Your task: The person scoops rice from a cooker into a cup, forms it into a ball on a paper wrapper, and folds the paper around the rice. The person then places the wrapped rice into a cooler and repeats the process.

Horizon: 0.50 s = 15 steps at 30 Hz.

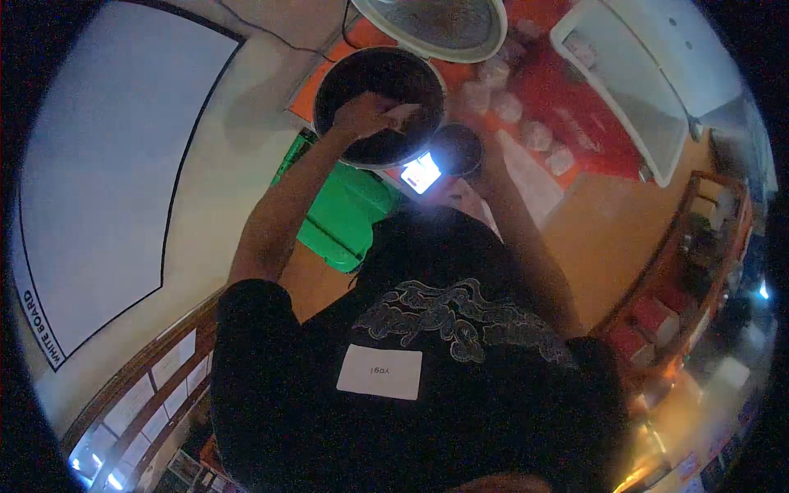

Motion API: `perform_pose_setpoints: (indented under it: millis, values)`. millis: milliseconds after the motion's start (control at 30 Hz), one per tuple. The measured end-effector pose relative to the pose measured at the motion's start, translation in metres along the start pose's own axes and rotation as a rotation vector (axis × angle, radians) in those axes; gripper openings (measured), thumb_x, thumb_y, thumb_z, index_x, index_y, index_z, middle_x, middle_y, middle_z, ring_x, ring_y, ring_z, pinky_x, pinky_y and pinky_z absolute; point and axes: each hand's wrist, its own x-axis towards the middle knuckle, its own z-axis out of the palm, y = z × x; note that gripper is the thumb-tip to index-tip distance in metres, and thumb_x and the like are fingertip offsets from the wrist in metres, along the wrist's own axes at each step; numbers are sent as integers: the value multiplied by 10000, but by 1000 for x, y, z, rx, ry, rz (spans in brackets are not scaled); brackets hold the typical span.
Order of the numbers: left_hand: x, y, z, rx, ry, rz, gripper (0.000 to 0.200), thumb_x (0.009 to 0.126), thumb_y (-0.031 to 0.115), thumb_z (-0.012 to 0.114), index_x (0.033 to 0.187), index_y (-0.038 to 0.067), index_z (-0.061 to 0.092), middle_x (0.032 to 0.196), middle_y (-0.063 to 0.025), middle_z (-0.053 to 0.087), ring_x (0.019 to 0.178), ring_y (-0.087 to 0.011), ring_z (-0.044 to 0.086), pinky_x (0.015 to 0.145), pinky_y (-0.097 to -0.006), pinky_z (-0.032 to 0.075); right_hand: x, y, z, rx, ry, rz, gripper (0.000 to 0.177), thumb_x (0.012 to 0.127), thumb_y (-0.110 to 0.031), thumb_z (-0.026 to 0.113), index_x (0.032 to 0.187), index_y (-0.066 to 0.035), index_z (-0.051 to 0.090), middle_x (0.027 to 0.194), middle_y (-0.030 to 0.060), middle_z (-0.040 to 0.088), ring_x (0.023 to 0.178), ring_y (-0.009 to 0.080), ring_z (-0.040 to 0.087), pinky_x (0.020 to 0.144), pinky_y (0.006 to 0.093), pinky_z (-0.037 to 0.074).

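Note:
Over a dark round pot (329,78), my left hand (362,115) reaches down inside the rim, its fingers closed on something pale that is too dim to make out. My right hand (491,158) grips the side of a small dark bowl (460,148), just right of the pot. A brightly lit phone-like object (421,172) lies between the pot and my body, below the bowl. Several clear, rounded packets or cups (507,107) stand on the red and orange surface (575,123) to the right.
A large pale-rimmed vessel (436,29) is beyond the pot. The green plastic stool or bin (341,218) stands below it at left. At the right are a white tray or lid (670,156) and a wooden rack (699,255). A whiteboard (115,164) covers the left wall.

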Motion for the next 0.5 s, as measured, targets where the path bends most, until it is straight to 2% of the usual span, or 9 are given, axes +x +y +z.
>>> perform_pose_setpoints:
  millis: [67,133,167,233,267,333,367,467,500]
  values:
    - [-22,6,-15,-207,-12,25,517,761,379,726,1238,196,642,1134,-119,682,1067,-286,646,943,-396,491,2,-2,-1,27,-32,-2,395,983,-356,472,1146,-13,581,1038,99,652,902,190,643,819,319,535]
    - [-23,-4,-17,-223,18,88,508,765,355,735,1233,178,646,1125,-114,688,1050,-266,654,938,-379,491,-4,-5,7,-260,57,-194,440,973,-416,432,1098,-41,625,937,92,686,841,226,677,745,392,583]
    - [-24,-7,-17,-245,44,147,500,769,332,745,1228,159,649,1117,-108,694,1033,-246,663,933,-362,491,-10,-10,17,-260,61,-195,440,973,-416,432,1098,-41,625,937,92,686,841,226,677,745,392,583]
    - [-36,4,-33,-295,65,125,475,788,300,731,1223,130,649,1109,-109,697,1016,-233,667,927,-351,490,-21,-24,42,-395,114,-466,454,967,-435,435,1116,-44,610,971,96,681,866,233,674,762,401,581]
    - [-42,7,-39,-339,88,102,450,806,268,717,1218,100,649,1101,-110,700,998,-220,671,920,-340,490,-19,-29,48,-396,113,-464,454,967,-435,435,1116,-44,610,971,96,681,866,233,674,762,401,581]
    - [-47,-6,-41,-473,94,95,429,818,239,700,1215,86,648,1101,-116,699,995,-215,668,917,-342,488,-9,-39,55,-123,136,-304,462,963,-445,436,1139,-46,589,1001,100,674,872,246,674,777,405,581]
    - [-48,-15,-43,-609,95,88,408,831,211,682,1213,71,647,1101,-122,698,993,-210,666,915,-344,487,-3,-39,56,-124,137,-306,462,963,-445,436,1139,-46,589,1001,100,674,872,246,674,777,405,581]
    - [-71,-27,-61,-664,163,121,406,838,204,668,1214,55,643,1117,-136,691,1024,-209,655,906,-345,487,18,-32,54,-143,47,-311,446,965,-430,444,1188,-61,556,1084,102,650,914,243,666,777,417,583]
    - [-78,-22,-67,-662,162,121,406,838,204,668,1214,55,643,1117,-136,691,1024,-209,655,906,-345,487,32,-24,49,-352,-31,-403,441,966,-424,449,1216,-71,536,1111,98,637,958,241,653,786,423,581]
